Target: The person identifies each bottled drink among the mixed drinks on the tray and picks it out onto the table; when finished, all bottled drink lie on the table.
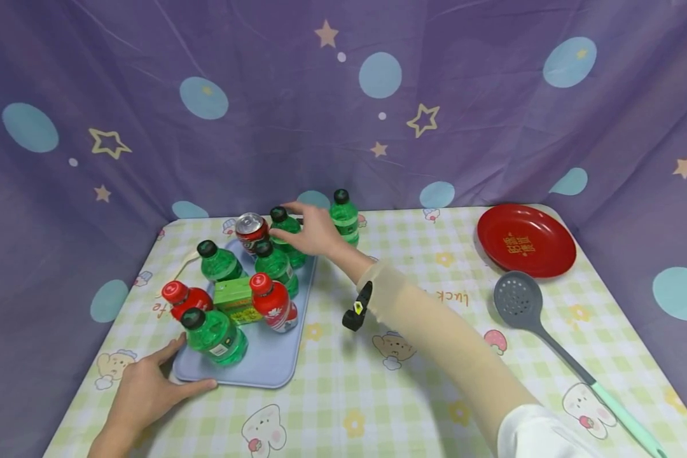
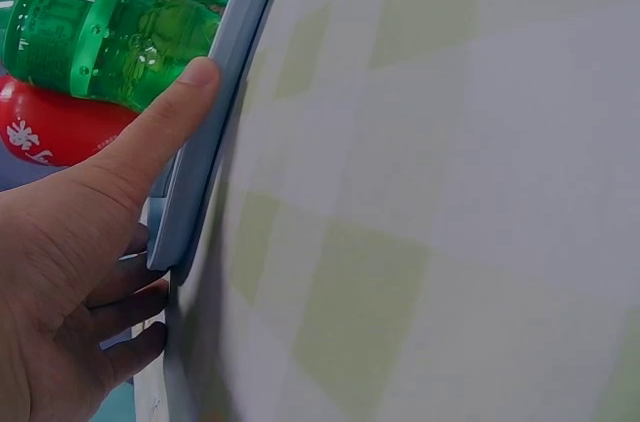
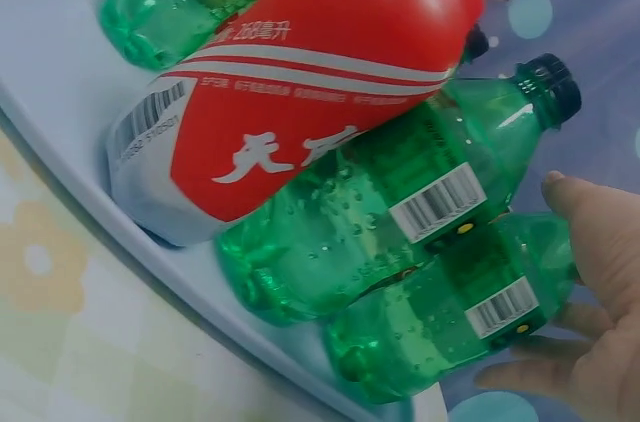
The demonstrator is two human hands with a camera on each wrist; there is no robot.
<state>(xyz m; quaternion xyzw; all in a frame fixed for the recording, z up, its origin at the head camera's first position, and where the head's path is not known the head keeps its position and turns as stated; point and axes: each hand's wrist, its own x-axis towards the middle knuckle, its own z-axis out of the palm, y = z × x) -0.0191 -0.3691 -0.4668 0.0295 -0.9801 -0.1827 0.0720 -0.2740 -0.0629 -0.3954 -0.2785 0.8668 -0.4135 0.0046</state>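
Note:
A pale blue tray [image 1: 266, 372] bears several green soda bottles, two red bottles, a green box [image 1: 235, 299] and a red can [image 1: 252, 230]. My left hand [image 1: 145, 394] holds the tray's near left corner. Its thumb lies along the near rim and its fingers are at the left side, beside a green bottle [image 2: 120, 37]. At the tray's far right, my right hand [image 1: 315, 232] grips the upper part of a green bottle [image 3: 450, 317], thumb in front and fingers behind. Another green bottle [image 3: 390, 202] and a red bottle [image 3: 290, 92] stand close by.
One more green bottle [image 1: 345, 219] stands on the checked tablecloth, just right of my right hand. Farther right lie a red plate [image 1: 544, 245] and a grey slotted spoon [image 1: 518, 302] with a mint handle. A purple curtain [image 1: 464, 146] closes off the back.

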